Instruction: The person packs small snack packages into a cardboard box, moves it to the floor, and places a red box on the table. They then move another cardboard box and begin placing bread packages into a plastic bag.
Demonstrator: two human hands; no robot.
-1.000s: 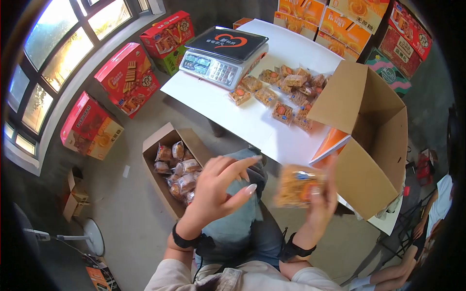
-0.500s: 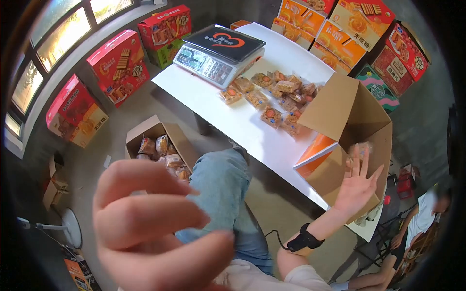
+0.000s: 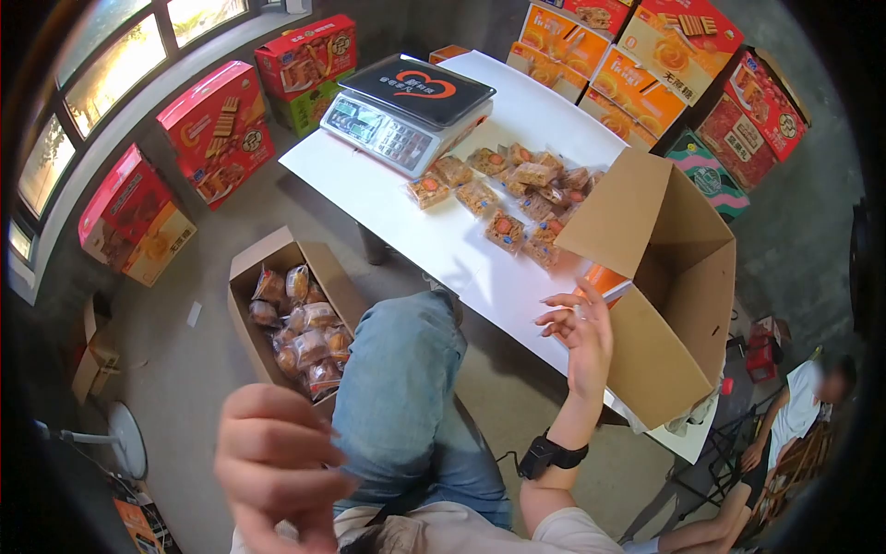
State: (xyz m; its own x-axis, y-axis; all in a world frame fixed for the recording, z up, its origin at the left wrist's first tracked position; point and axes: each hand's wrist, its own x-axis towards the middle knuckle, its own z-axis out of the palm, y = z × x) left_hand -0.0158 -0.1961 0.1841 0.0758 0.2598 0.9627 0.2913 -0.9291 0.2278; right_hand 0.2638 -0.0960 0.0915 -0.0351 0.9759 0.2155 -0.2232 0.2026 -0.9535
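My left hand (image 3: 277, 462) is raised close to the camera, its fingers curled in with nothing showing between them. My right hand (image 3: 586, 342) is open and empty, fingers loosely apart, in front of a large open cardboard box (image 3: 683, 258) on the white table (image 3: 360, 189). Behind its fingertips, part of an orange printed box (image 3: 604, 280) shows beside that carton. Several clear-wrapped snack pieces (image 3: 506, 231) lie in a loose heap left of the carton. On the floor, another open carton (image 3: 249, 268) holds several wrapped round pastries (image 3: 312, 346).
A digital scale (image 3: 406, 111) stands at the table's far left end. Red gift boxes (image 3: 217, 134) line the window wall, and orange boxes (image 3: 637, 92) are stacked behind the table. At right sits another person (image 3: 794, 406). A white round stand base (image 3: 126, 439) is at lower left.
My right hand has drawn back left out of the large carton, where a wrapped piece showed near its fingers. My left hand has lowered away from the camera and curled tighter.
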